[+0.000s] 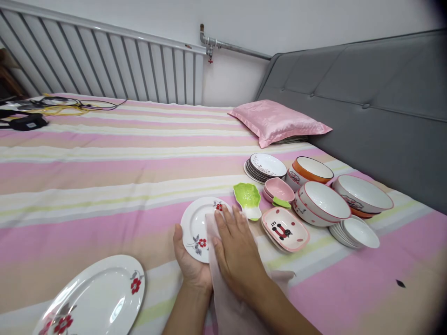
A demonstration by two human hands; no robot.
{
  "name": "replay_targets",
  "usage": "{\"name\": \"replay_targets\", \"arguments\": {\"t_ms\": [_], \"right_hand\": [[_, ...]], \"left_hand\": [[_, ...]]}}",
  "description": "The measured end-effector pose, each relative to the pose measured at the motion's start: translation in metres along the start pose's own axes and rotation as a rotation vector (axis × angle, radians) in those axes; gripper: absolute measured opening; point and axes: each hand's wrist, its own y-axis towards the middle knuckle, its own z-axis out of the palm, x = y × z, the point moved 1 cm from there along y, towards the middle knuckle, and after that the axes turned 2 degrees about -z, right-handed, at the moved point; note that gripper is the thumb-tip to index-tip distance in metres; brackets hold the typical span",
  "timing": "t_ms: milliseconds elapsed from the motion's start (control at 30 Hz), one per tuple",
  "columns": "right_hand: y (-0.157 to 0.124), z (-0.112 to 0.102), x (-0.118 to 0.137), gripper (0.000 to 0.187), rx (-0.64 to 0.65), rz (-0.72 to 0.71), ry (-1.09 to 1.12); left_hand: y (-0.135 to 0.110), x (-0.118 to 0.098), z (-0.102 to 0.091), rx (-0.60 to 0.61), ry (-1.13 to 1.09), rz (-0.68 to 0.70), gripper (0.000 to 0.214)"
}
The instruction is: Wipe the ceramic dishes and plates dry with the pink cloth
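A small round white ceramic plate (196, 223) w/ red flower print is held at centre-near, just above the pink, cream & green striped bedsheet (104, 177). It is gripped at its near-left rim by the left hand (190, 265): thumb is seen on the rim, fingers are hidden under the plate. A pale pink cloth (228, 309) is laid over the plate's right half & trails toward the near edge. The cloth is pressed flat onto the plate by the right hand (237, 251), palm down, fingers straight & slightly spread; nothing is pinched.

At near left, a large oval white platter (92, 298) w/ red flowers is laid on the sheet, apart from the hands. Just right of the plate, a green leaf-shaped dish (247, 197) is set, w/ a pink rectangular dish (285, 229) w/ a cat motif beside it. Farther back, small pink dishes (278, 190) are stacked, & behind them a stack of white plates (267, 165) w/ dark pattern. To the right, an orange-banded bowl (312, 170), a white red-rimmed bowl (323, 202), a wider white bowl (363, 194) & a stack of plain white saucers (356, 232) are grouped close together. A shiny pink pillow (277, 121) is propped at far right against the grey padded headboard (366, 107). A white radiator (104, 60) is seen along the far wall, w/ dark cables (63, 104) at far left.
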Motion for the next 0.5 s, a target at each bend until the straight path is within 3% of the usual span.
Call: {"name": "replay_targets", "arguments": {"t_ms": [100, 200, 333, 367, 433, 500], "right_hand": [[-0.003, -0.002, 0.007, 0.048, 0.028, -0.083, 0.015], [-0.004, -0.004, 0.012, 0.047, 0.063, -0.174, 0.031], [-0.004, -0.006, 0.016, 0.049, 0.094, -0.268, 0.042], [-0.004, -0.007, 0.017, 0.05, 0.097, -0.281, 0.042], [-0.003, -0.009, 0.016, 0.052, 0.1, -0.293, 0.041], [-0.003, -0.01, 0.015, 0.053, 0.1, -0.298, 0.035]], "left_hand": [[0.002, -0.005, -0.002, -0.052, 0.009, 0.033, 0.055], [0.001, -0.009, -0.007, -0.188, 0.053, 0.058, 0.056], [-0.004, 0.009, -0.009, -0.343, 0.091, 0.079, 0.04], [-0.005, 0.019, -0.006, -0.31, 0.083, 0.169, 0.039], [-0.005, 0.04, 0.004, -0.153, 0.072, 0.501, 0.047], [-0.004, 0.061, 0.014, -0.077, 0.091, 0.639, 0.048]]}}
